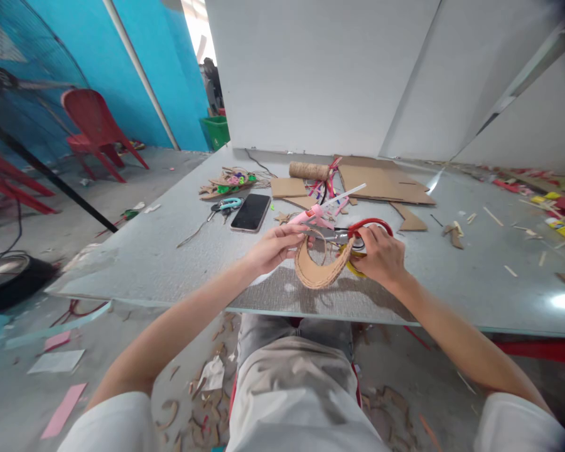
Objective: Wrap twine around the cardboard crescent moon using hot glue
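Observation:
My left hand [280, 246] pinches the left tip of a curved, crescent-shaped cardboard piece [322, 274] with a layered, corrugated edge. My right hand [381, 254] is closed around scissors with a red handle [371, 223], and their metal blades [335, 236] point left, above the hollow of the crescent. Beneath the right fingers shows a yellow curved part [355, 267]; I cannot tell whether it belongs to the scissors. Just beyond the hands lies a pink glue gun [313, 215] with a clear glue stick [346, 196] jutting from it.
A phone [251, 212], keys with a blue clip [230, 203] and a decorated cardboard bundle [228, 181] lie left. Behind are a twine roll [309, 170] and cardboard sheets [381, 179]. Scraps and a yellow glue tube [564, 229] lie right. A white panel [311, 75] borders the table's back.

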The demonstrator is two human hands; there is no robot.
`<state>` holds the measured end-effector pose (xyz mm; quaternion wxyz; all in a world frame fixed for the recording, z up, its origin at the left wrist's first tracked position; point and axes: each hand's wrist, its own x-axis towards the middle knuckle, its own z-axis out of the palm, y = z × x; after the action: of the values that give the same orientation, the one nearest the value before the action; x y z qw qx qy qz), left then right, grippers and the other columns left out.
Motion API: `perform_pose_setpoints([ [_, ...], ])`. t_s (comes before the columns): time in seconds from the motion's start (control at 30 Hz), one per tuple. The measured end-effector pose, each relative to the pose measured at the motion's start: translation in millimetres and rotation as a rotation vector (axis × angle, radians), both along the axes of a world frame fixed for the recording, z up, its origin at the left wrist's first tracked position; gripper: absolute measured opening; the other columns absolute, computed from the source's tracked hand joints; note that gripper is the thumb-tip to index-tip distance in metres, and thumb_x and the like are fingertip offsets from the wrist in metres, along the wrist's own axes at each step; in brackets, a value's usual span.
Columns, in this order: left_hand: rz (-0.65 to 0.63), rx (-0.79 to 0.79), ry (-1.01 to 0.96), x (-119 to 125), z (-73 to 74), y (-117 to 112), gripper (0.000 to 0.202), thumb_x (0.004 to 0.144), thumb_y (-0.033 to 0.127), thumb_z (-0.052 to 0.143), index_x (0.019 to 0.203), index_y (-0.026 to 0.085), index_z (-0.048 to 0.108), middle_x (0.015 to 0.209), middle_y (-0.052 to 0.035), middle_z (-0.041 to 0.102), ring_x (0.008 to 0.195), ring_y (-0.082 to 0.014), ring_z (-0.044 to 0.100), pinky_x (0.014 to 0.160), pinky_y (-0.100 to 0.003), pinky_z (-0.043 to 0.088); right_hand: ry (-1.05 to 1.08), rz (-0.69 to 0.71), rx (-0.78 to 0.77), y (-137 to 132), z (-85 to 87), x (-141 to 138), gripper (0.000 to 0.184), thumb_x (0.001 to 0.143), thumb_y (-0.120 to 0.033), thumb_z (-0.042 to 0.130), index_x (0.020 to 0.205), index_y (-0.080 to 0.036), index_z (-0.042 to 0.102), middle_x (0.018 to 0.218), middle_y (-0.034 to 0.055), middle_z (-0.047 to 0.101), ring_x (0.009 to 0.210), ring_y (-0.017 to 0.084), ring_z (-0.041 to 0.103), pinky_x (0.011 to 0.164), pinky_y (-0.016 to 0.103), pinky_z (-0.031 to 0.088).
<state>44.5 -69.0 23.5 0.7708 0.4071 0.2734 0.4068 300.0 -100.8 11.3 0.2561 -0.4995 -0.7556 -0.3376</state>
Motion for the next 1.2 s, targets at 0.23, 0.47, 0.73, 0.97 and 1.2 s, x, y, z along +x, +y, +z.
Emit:
perform_pose_setpoints([
  [0.23, -0.048, 0.015, -0.017, -0.4, -3.1, 1.1, 0.017, 0.076, 0.004, 0.067, 0.091, 0.010, 0.072, 0.085, -0.0082, 0.075, 0.070, -0.0123, 0.071, 0.060, -0.017, 0.057, -0.023, 0.007, 0.031, -1.0, 2.2, -3.2, 0.036, 0.080, -0.051, 0.055, 0.092, -0.018, 0.060, 0.080, 0.0069, 0.062, 0.075, 0.019, 0.056, 0.059, 0.029, 0.035],
  [0.47, -0.056, -0.006, -0.020, -0.3, -1.6, 2.1, 0.017, 0.076, 0.001, 0.066, 0.089, 0.010, 0.072, 0.083, -0.0075, 0.075, 0.069, -0.0117, 0.071, 0.059, -0.016, 0.057, -0.032, -0.012, 0.004, -1.6, 4.3, -4.0, 0.034, 0.078, -0.051, 0.057, 0.087, -0.018, 0.061, 0.077, 0.0060, 0.064, 0.075, 0.019, 0.057, 0.057, 0.028, 0.034],
  [0.73, -0.077, 0.012, -0.020, -1.8, -5.8, 4.4, 0.018, 0.074, 0.003, 0.068, 0.089, 0.011, 0.072, 0.085, -0.0074, 0.075, 0.070, -0.0124, 0.071, 0.060, -0.017, 0.057, 0.016, 0.017, -0.054, -2.0, 2.5, -5.9, 0.031, 0.076, -0.047, 0.058, 0.085, -0.017, 0.060, 0.080, 0.0055, 0.066, 0.076, 0.018, 0.058, 0.056, 0.027, 0.032],
  [0.97, -0.092, 0.038, -0.012, -2.0, -7.2, 6.1, 0.019, 0.072, 0.007, 0.072, 0.090, 0.012, 0.073, 0.086, -0.0060, 0.074, 0.073, -0.0119, 0.070, 0.063, -0.017, 0.056, 0.045, -0.025, -0.122, -3.5, 4.4, -7.2, 0.037, 0.078, -0.052, 0.054, 0.085, -0.017, 0.061, 0.079, 0.0065, 0.066, 0.073, 0.018, 0.058, 0.054, 0.027, 0.027],
  [1.2, -0.103, 0.079, 0.024, -2.9, 0.2, 6.4, 0.012, 0.067, 0.014, 0.078, 0.078, 0.012, 0.072, 0.079, -0.0044, 0.073, 0.068, -0.0094, 0.068, 0.056, -0.013, 0.053, 0.102, -0.071, -0.218, -3.0, 5.5, -8.8, 0.043, 0.080, -0.058, 0.048, 0.081, -0.017, 0.061, 0.076, 0.0068, 0.066, 0.064, 0.017, 0.056, 0.052, 0.027, 0.023],
])
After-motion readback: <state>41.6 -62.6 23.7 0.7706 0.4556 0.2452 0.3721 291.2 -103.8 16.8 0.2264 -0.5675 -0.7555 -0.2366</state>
